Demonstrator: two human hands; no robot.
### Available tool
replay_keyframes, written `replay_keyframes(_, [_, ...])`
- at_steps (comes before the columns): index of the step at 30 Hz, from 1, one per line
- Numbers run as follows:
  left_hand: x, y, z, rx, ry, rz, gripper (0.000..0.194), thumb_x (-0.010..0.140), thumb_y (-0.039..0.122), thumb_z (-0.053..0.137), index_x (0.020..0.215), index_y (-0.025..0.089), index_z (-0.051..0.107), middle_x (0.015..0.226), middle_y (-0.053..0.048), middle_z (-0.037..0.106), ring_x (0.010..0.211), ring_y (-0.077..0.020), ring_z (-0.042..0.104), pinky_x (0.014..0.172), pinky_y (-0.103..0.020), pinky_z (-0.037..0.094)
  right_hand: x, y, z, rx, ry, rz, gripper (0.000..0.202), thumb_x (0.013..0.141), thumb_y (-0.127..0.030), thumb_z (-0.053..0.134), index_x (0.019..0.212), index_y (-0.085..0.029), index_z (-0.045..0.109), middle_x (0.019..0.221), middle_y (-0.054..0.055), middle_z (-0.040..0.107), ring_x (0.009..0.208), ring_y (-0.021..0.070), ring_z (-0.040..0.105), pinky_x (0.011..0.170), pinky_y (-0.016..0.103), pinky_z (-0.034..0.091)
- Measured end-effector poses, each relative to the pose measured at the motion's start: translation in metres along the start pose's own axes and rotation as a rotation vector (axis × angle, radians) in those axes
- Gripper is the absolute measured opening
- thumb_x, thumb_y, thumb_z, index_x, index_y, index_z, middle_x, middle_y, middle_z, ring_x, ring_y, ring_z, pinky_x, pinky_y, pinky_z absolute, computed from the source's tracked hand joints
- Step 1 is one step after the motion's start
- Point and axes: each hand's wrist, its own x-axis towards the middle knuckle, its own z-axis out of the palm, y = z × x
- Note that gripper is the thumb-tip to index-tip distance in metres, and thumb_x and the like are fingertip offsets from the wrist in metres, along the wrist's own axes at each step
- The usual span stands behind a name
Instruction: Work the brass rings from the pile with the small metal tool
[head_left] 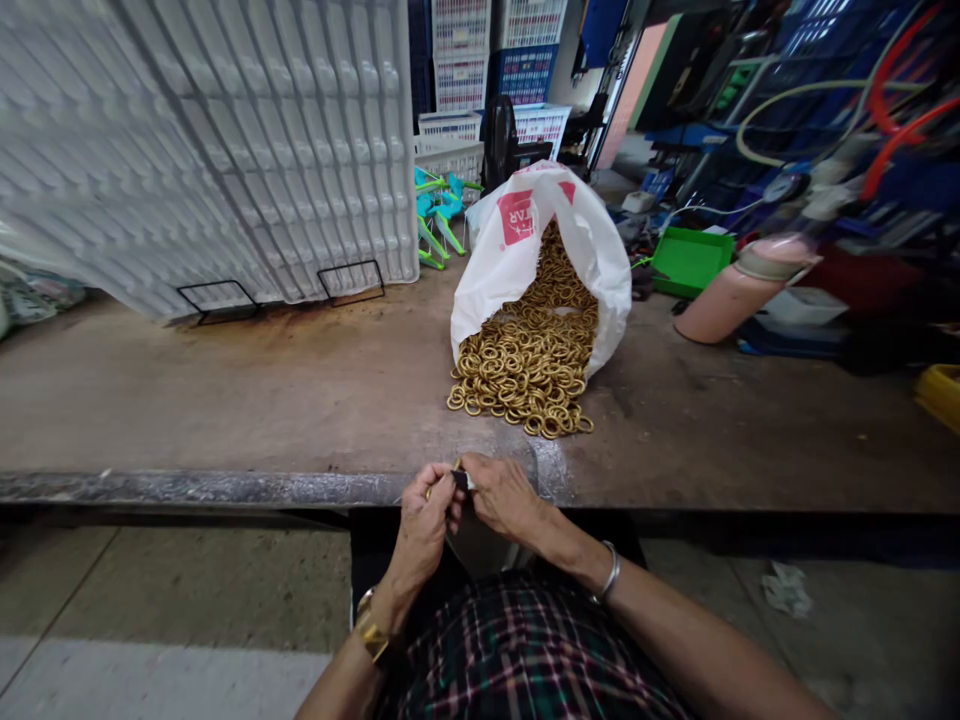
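My left hand (427, 508) and my right hand (506, 495) meet at the table's front edge, fingertips pinched close together. Between them shows a small black piece (460, 480) with a bit of white beside it. A gold-coloured ring (457, 464) peeks out at the left fingertips, mostly hidden by the fingers. What my right fingers grip is largely covered; they press against the black piece. Just beyond the hands, a heap of gold-coloured rings (525, 375) spills from a white plastic bag (491, 265) lying on its side with its mouth toward me.
Stacked pale plastic trays (300, 150) stand at the left on the wooden table (187, 400), by black wire stands (351, 280). Turquoise-and-green clips (442, 215) lie behind. At right are a green tray (691, 262), a pink bottle (731, 300) and a yellow container (941, 395).
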Motion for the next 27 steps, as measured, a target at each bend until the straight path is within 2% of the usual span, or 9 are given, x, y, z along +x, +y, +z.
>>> replay_keyframes(10, [-0.002, 0.001, 0.0, 0.022, 0.004, 0.014, 0.025, 0.079, 0.042, 0.052, 0.074, 0.018, 0.048, 0.057, 0.005, 0.048, 0.044, -0.0041, 0.04, 0.039, -0.015, 0.031, 0.005, -0.003, 0.0, -0.081, -0.015, 0.071, 0.024, 0.079, -0.01, 0.037, 0.096, -0.016, 0.053, 0.087, 0.008, 0.065, 0.075, 0.019, 0.061, 0.06, 0.026, 0.034])
replay_keyframes(15, [-0.015, 0.011, 0.004, -0.069, -0.152, -0.035, 0.023, 0.078, 0.039, 0.055, 0.076, 0.017, 0.05, 0.057, 0.005, 0.047, 0.042, -0.0045, 0.039, 0.037, -0.016, 0.029, 0.023, 0.014, -0.008, -0.145, 0.002, 0.191, 0.024, 0.08, -0.011, 0.037, 0.098, -0.013, 0.052, 0.082, 0.011, 0.065, 0.074, 0.0203, 0.062, 0.06, 0.026, 0.036])
replay_keyframes(17, [-0.018, 0.014, 0.006, -0.178, -0.185, -0.071, 0.023, 0.077, 0.038, 0.057, 0.075, 0.017, 0.05, 0.057, 0.005, 0.047, 0.042, -0.0046, 0.039, 0.037, -0.016, 0.029, 0.033, 0.019, -0.012, -0.159, 0.034, 0.172, 0.022, 0.078, -0.011, 0.039, 0.096, -0.013, 0.052, 0.082, 0.011, 0.064, 0.075, 0.0204, 0.061, 0.062, 0.026, 0.037])
replay_keyframes(22, [-0.012, 0.011, 0.002, -0.395, -0.113, -0.172, 0.029, 0.073, 0.04, 0.061, 0.071, 0.016, 0.046, 0.067, 0.002, 0.053, 0.046, -0.0047, 0.042, 0.037, -0.015, 0.027, 0.058, 0.017, -0.016, -0.169, 0.164, 0.142, 0.025, 0.079, -0.011, 0.04, 0.103, -0.014, 0.046, 0.089, 0.011, 0.063, 0.081, 0.019, 0.06, 0.068, 0.026, 0.038])
replay_keyframes(27, [-0.008, 0.008, -0.009, -0.476, -0.082, -0.171, 0.025, 0.072, 0.035, 0.063, 0.072, 0.016, 0.047, 0.071, 0.0, 0.056, 0.048, -0.0052, 0.045, 0.037, -0.015, 0.027, 0.079, 0.013, -0.012, -0.236, 0.158, 0.181, 0.021, 0.085, -0.019, 0.039, 0.105, -0.017, 0.045, 0.089, 0.011, 0.064, 0.079, 0.0207, 0.061, 0.065, 0.027, 0.039])
